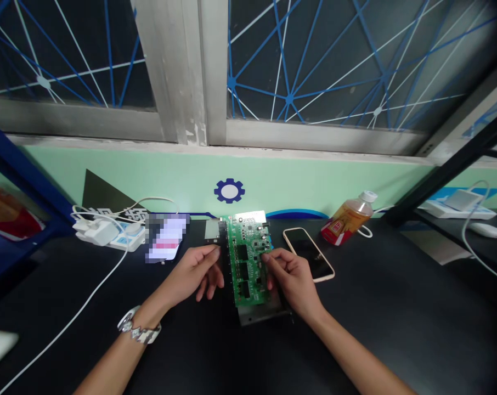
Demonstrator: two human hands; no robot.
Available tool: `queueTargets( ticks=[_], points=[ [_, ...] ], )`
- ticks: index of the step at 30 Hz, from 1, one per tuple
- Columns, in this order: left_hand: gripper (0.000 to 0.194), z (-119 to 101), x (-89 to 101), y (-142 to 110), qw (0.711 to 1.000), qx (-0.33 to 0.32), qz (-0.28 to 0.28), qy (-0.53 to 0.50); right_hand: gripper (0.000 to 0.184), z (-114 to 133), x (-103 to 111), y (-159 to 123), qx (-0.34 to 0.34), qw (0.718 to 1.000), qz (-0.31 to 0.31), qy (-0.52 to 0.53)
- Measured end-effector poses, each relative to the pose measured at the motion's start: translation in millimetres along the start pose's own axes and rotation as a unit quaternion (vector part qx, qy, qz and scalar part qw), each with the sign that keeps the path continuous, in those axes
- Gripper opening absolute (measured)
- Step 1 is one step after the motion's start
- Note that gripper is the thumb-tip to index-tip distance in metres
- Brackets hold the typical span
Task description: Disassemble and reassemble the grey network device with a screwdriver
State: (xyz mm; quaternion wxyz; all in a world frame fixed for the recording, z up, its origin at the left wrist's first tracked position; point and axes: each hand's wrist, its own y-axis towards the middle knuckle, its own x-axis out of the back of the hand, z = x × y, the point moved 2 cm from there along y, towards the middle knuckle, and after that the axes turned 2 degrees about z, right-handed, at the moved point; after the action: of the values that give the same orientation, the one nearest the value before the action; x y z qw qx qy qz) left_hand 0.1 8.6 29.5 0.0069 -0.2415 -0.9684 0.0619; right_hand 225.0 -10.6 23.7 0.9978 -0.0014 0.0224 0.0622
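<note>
Here it is, a long rectangular green circuit board [254,280], component face up, mid-bench [207,351], its length running toward the bench's back edge! Three square black blocks [243,271] line up down its face, small dark and silvery parts crowd beside them, and a dark connector strip edges its left flank. And there, underneath, a flat grey metal plate [261,315] juts out toward the bench's near side, the rest hidden beneath the board.
</note>
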Motion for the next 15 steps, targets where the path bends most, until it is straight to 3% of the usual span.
queueTargets(
  ticks=[7,15],
  points=[
    [0.040,-2.6,0.4,-0.8,1.000,0.001,-0.002,0.002,0.037,-0.7,-1.2,-0.3,-0.006,0.999,0.012,0.032],
    [0.034,-2.7,0.7,0.9,0.997,-0.046,-0.018,-0.067,0.033,-1.0,0.4,4.3,0.024,0.999,0.031,0.029]
  ],
)
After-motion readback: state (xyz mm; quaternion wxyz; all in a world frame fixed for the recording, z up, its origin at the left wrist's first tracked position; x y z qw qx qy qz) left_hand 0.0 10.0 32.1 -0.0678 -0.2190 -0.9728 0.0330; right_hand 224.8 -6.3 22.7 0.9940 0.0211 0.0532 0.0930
